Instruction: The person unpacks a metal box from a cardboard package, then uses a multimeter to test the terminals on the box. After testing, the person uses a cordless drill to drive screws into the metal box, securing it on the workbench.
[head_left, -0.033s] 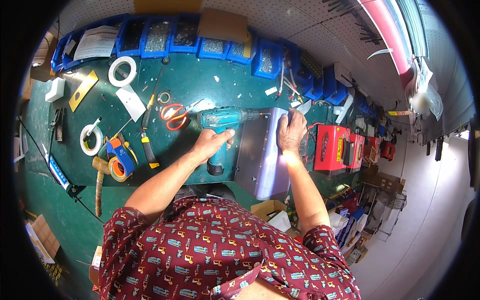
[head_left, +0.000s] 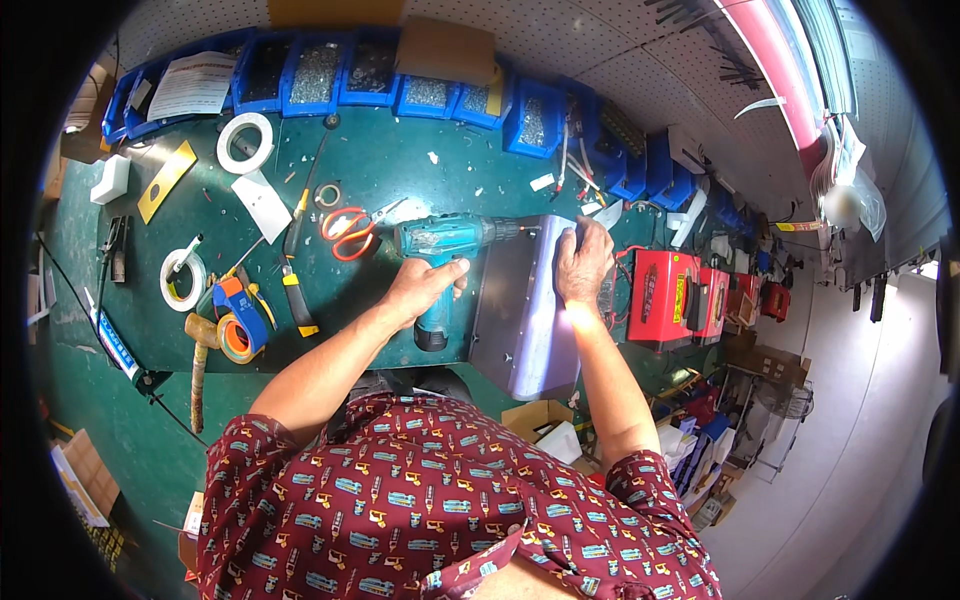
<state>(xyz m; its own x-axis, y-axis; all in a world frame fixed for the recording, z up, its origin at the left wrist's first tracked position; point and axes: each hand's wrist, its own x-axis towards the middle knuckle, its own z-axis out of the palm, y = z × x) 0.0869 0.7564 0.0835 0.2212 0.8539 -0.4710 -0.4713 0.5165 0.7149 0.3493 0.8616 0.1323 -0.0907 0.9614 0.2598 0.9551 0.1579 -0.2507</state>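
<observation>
My left hand (head_left: pixel 425 290) is wrapped round the grip of a teal cordless drill (head_left: pixel 440 236). The drill lies level, its chuck pointing right and its bit reaching the far end of a grey sheet-metal box (head_left: pixel 510 330). My right hand (head_left: pixel 584 262) grips the top right edge of that box and steadies it; some of its fingertips are hidden behind the edge. Small screw-like fittings show on the box's left face. Orange-handled scissors (head_left: pixel 350 235) lie just left of the drill.
Blue bins (head_left: pixel 312 78) of small hardware line the back of the green bench. To the left lie tape rolls (head_left: pixel 245 143), a utility knife (head_left: pixel 297 300) and a mallet (head_left: pixel 200 340). Red box-shaped units (head_left: pixel 660 295) stand right of my right hand.
</observation>
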